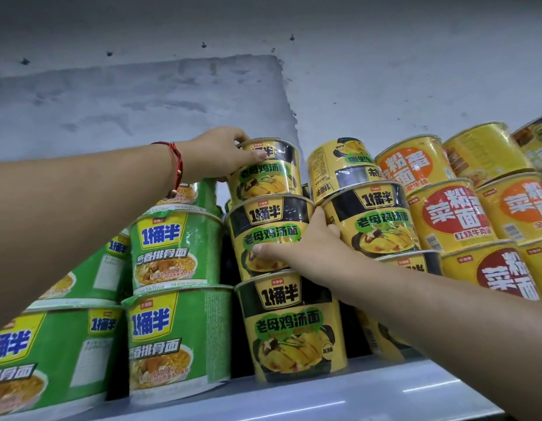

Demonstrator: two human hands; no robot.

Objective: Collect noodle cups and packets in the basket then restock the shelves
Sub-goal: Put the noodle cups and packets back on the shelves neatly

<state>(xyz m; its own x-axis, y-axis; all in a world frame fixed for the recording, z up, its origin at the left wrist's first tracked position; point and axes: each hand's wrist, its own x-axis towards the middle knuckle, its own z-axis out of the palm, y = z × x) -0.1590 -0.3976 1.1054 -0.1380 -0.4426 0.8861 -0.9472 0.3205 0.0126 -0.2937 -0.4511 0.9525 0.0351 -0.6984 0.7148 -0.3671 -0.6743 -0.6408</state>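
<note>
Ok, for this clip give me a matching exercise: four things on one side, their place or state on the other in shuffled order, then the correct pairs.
Things:
1. left hand
2. right hand
3. green cups
4. orange-label cups

Place or state:
A. stacked left of the yellow-and-black column
B. grips the top yellow-and-black cup near its rim
C. stacked at the right of the shelf
D. holds the middle yellow-and-black cup from its right side

Pairs: 1-B, 2-D, 3-A, 4-C
</note>
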